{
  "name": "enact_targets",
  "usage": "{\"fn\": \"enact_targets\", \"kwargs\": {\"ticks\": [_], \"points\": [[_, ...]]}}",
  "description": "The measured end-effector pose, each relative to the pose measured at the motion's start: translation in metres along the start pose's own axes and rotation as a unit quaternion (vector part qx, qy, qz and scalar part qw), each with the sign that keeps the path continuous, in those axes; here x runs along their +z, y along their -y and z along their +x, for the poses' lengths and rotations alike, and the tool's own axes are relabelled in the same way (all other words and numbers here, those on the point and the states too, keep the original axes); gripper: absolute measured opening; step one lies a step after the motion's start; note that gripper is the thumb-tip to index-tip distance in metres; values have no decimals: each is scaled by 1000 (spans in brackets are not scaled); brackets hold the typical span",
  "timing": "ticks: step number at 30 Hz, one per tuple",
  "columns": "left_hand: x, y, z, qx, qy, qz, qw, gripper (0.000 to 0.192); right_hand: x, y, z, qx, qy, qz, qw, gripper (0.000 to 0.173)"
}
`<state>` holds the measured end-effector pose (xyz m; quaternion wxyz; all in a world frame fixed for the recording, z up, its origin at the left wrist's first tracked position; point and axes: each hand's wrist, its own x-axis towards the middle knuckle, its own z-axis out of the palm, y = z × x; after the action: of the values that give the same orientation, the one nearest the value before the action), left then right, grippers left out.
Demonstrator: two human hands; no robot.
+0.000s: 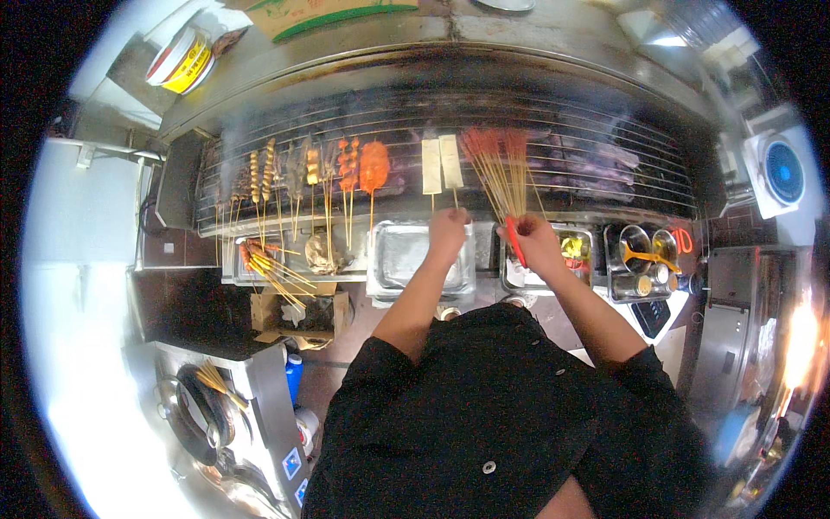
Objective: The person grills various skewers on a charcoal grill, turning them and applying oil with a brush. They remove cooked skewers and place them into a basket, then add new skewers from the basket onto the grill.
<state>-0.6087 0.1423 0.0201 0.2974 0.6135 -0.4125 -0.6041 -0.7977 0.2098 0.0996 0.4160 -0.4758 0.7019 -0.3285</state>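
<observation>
A long charcoal grill (583, 156) lies before me with food skewers across its bars. My left hand (449, 227) is closed around the lower stick of the right one of two flat white skewers (450, 161). In my right hand (532, 241) is a thick bundle of thin red-tipped skewers (502, 168), fanned over the bars; a red-handled tool (515, 241), its kind unclear, is also in that hand. Further left on the grill are a flat orange-red piece (373, 166) on a stick, red chunk skewers (348, 165) and spiral-looking skewers (261, 172).
Along the grill's near edge stand an empty metal tray (405, 259), a tray of sausage-like skewers (266, 259), and a tray of seasoning jars (639, 259) with a yellow spoon. A cardboard box (334, 318) sits below left. A white-and-yellow tub (185, 61) stands back left.
</observation>
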Motion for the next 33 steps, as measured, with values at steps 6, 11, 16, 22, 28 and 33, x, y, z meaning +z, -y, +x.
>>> {"fn": "enact_targets", "kwargs": {"ticks": [6,11,16,22,28,33], "points": [[-23,-11,-24,74,-22,35,996,25,-17,21,41,21,44,-6,999,52],[-39,-13,-72,95,-10,8,995,24,-16,41,56,37,83,-13,996,53],[-44,-14,-89,128,-5,-36,991,22,-14,66,41,30,146,-9,989,51],[-57,-17,-94,134,-11,-69,989,22,-1,69,19,-19,131,-25,991,52],[-61,-23,-92,140,-13,-57,988,24,7,60,17,-20,147,-68,987,53],[-69,-35,-96,148,-13,-64,987,27,17,54,2,-51,158,27,986,54]]}}
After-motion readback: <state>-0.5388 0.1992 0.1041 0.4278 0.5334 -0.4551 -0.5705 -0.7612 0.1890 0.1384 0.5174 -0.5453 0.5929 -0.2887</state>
